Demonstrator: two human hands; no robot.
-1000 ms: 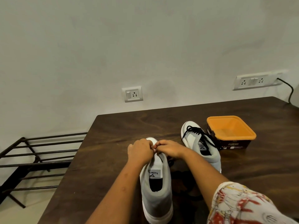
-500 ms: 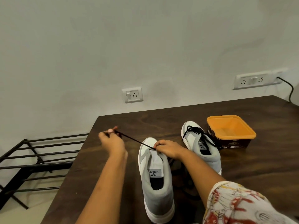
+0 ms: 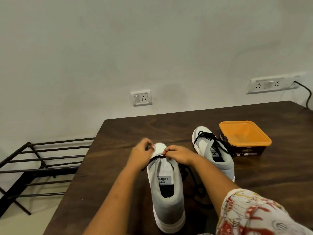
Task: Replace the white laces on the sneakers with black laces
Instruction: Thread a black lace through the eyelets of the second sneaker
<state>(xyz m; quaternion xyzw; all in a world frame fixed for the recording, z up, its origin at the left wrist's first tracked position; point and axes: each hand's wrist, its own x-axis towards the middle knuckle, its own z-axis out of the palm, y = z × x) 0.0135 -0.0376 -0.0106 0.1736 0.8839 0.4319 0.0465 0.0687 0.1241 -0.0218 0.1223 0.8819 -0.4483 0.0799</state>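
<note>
The left hand is held over the toe of the near sneaker with its fingers curled but blurred, so whether the black lace is gripped by it cannot be told. The lace is drawn across the lowest eyelets and pinched by the right hand, probably to seat it flat. Further right, the far sneaker, already laced in black, is set beside an orange tub, out of the way.
</note>
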